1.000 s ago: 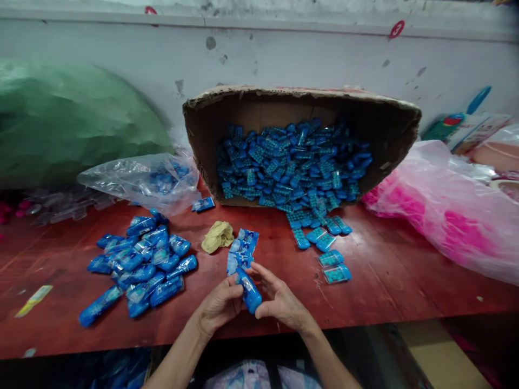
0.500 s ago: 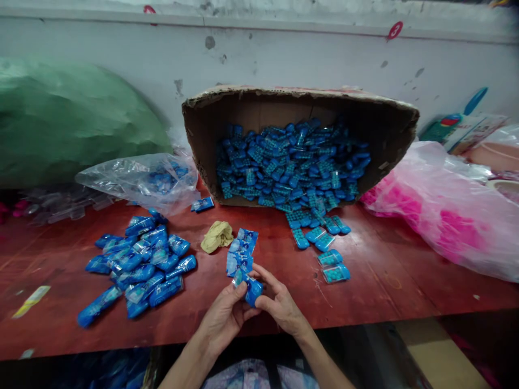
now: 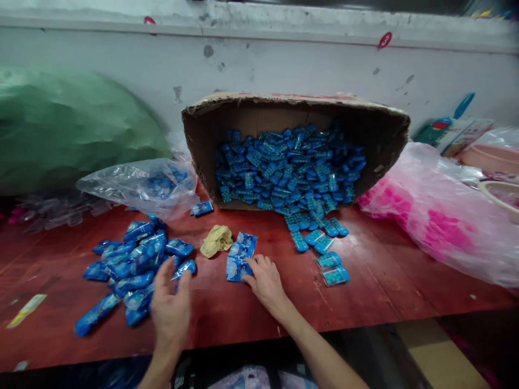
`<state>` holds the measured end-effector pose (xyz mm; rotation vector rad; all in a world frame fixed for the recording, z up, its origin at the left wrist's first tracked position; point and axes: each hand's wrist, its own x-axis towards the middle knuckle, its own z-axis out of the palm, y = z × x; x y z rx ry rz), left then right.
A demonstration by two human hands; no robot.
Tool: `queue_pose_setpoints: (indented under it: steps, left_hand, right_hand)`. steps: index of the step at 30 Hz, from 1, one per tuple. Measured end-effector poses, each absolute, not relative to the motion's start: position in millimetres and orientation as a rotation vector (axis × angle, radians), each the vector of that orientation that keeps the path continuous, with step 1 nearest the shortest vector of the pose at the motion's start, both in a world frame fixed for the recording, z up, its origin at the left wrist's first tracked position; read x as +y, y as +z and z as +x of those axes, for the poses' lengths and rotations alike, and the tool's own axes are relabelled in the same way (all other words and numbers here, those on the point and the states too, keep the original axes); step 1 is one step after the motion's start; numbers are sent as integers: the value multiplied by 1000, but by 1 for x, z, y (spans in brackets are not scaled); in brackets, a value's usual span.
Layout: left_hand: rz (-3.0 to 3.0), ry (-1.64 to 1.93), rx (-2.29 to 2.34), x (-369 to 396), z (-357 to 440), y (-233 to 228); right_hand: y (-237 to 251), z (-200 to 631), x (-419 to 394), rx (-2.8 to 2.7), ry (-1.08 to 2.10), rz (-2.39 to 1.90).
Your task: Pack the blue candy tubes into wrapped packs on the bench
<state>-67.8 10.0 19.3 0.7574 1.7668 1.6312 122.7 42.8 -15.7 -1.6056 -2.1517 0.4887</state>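
My left hand (image 3: 170, 305) hovers open over the right edge of a heap of filled blue packets (image 3: 130, 267) on the red table, holding nothing. My right hand (image 3: 263, 278) rests on the table with its fingertips on a small stack of flat blue wrappers (image 3: 240, 256). A few loose blue cases (image 3: 330, 267) lie to the right of that hand. Behind them a cardboard box (image 3: 203, 140) lies on its side, spilling many blue cases (image 3: 290, 170) toward me.
A crumpled yellow cloth (image 3: 217, 240) lies beside the wrappers. A clear plastic bag (image 3: 138, 183) sits at the left of the box, a big green bag (image 3: 68, 127) farther left, and a pink-filled plastic bag (image 3: 438, 216) on the right. The table's front edge (image 3: 365, 319) runs just below my hands.
Both hands held one blue packet together before. My left hand has swung left to the heap, and the packet is no longer in my hands. My right hand has reached forward onto the wrappers.
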Motion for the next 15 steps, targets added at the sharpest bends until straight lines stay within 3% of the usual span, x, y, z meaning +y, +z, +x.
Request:
queue_pose_setpoints:
  steps: [3, 9, 15]
  left_hand:
    - [751, 1443, 1647, 9, -35, 2]
    - [591, 1297, 1560, 18, -14, -20]
    - [609, 1125, 1406, 21, -4, -20]
  right_hand:
    - [-24, 111, 51, -2223, 331, -1727]
    - [-22, 118, 49, -2193, 312, -1713]
    - [-10, 127, 32, -1925, 599, -1360]
